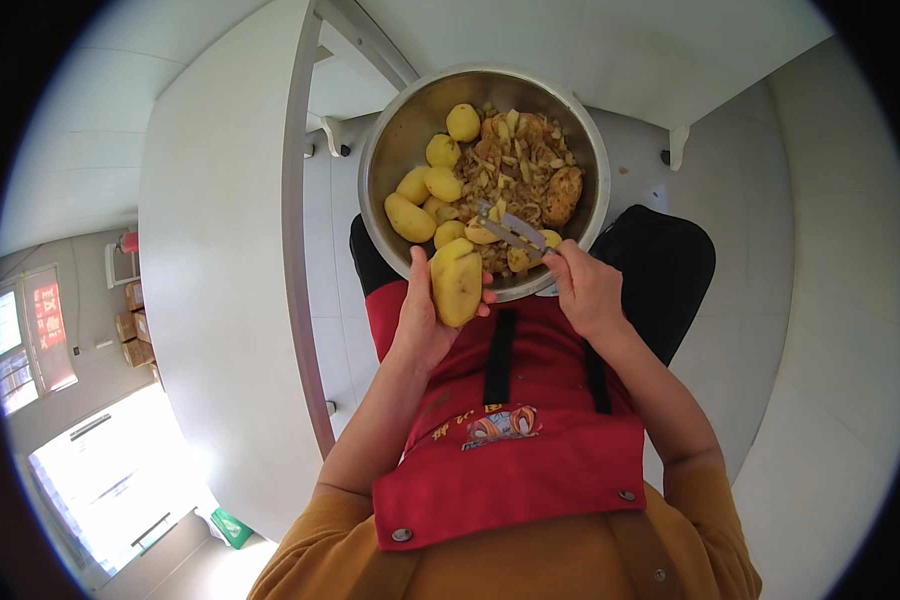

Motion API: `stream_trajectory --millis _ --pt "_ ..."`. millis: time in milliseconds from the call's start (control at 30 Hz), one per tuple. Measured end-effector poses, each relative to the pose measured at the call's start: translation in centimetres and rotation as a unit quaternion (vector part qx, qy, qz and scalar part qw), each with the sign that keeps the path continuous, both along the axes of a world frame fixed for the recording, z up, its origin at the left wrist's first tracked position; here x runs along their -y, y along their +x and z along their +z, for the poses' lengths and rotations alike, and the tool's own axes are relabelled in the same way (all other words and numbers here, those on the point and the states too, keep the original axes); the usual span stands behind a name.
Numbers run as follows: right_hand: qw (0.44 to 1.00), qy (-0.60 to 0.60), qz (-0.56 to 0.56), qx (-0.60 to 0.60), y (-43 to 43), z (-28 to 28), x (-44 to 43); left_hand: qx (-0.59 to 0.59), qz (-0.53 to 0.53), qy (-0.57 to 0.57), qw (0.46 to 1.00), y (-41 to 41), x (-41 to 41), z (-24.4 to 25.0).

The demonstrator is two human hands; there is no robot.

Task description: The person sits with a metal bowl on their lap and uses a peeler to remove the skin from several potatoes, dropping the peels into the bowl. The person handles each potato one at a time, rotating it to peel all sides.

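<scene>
A mostly peeled potato (457, 283) lies in my left hand (423, 324), with a few darker spots left on its yellow surface. My right hand (589, 290) grips a metal peeler (516, 231), whose blade end hangs over the bowl, apart from the potato. Below both hands is a wide stainless steel bowl (597, 142). Several peeled potatoes (410, 217) rest along its left side. A heap of brownish peelings (521, 161) fills the middle and right, and an unpeeled potato (563, 196) sits at the right wall.
A white tabletop (221, 225) with a grey edge stands close on the left. White panels with small feet (678, 148) rise beyond the bowl. The red apron (510, 465) covers my lap. Cardboard boxes (136, 330) and a bright window are at far left.
</scene>
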State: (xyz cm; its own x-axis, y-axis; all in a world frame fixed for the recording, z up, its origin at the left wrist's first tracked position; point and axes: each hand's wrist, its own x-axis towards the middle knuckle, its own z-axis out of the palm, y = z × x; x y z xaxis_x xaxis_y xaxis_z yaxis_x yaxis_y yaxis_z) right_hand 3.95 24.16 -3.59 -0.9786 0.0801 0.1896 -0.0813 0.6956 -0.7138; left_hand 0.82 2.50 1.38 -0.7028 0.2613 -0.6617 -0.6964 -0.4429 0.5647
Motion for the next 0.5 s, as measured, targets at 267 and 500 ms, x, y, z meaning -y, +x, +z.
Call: stream_trajectory --millis 267,500 --pt "0.991 -0.039 0.123 -0.019 1.4 1.5 1.1 -0.039 -0.032 -0.044 0.998 -0.5 0.1 0.3" --pt "0.980 -0.067 0.186 0.007 1.1 1.9 -0.1 -0.079 -0.091 -0.030 0.992 -0.3 0.8 0.2"
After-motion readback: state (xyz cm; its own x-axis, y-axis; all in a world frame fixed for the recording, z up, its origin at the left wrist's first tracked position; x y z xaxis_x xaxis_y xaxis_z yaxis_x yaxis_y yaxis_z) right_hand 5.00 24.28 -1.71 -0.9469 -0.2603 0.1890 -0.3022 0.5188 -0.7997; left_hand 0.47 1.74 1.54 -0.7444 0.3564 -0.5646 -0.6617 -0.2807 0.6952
